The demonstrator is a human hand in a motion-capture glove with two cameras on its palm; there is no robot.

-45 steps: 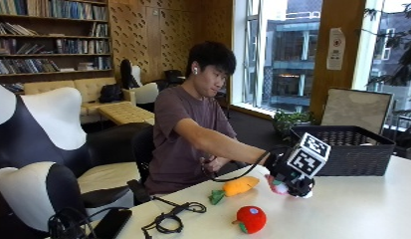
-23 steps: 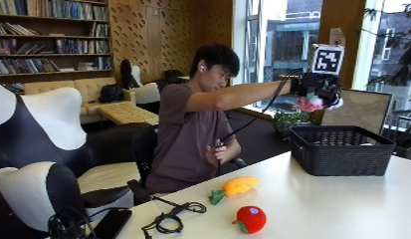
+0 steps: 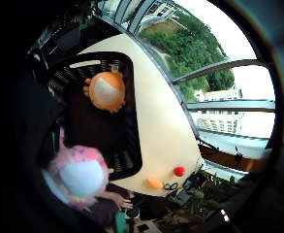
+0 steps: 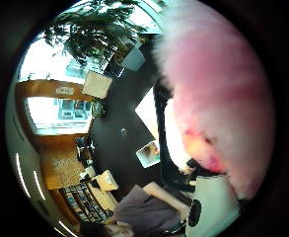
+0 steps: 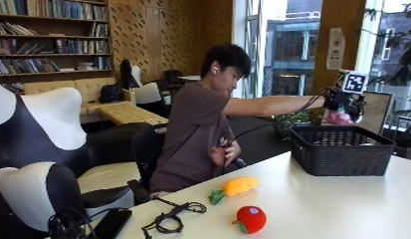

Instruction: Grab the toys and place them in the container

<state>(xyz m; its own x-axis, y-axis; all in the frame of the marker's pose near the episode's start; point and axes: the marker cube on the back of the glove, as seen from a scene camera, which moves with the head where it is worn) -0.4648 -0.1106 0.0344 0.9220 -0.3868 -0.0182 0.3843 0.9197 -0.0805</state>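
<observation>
Carrying a pink plush toy (image 5: 339, 118), the gloved right hand (image 5: 337, 101) is stretched out above the black container (image 5: 341, 149) in the outside view. The container stands on the white surface (image 5: 337, 204) toward 3 o'clock from the person. The toy hangs under the hand, just over the container's far rim, apart from the basket itself. Two toys are left on the surface: an orange carrot toy (image 5: 237, 187) and a red strawberry toy (image 5: 250, 219), lying near each other and well apart from the container, toward its 8 o'clock. The bare hand rests at the person's lap.

Little-finger-side palm view: the camera looks down into the container (image 3: 127, 160). An orange round plush (image 3: 105, 91) already lies on its floor. The pink toy (image 3: 81, 175) fills the near edge of the view, close to the palm and over the container's open mouth. The carrot toy (image 3: 154, 183) and strawberry toy (image 3: 180, 171) show small on the surface (image 3: 161, 131) beyond the rim.

Thumb-side palm view: pink fur of the toy (image 4: 218, 98) covers much of the view; the fingers themselves do not show.

Judgement: the grip is closed on the pink toy, since it hangs unsupported beneath the hand. The deciding relation is vertical: the container's opening lies directly below the toy, so releasing should drop it inside.
</observation>
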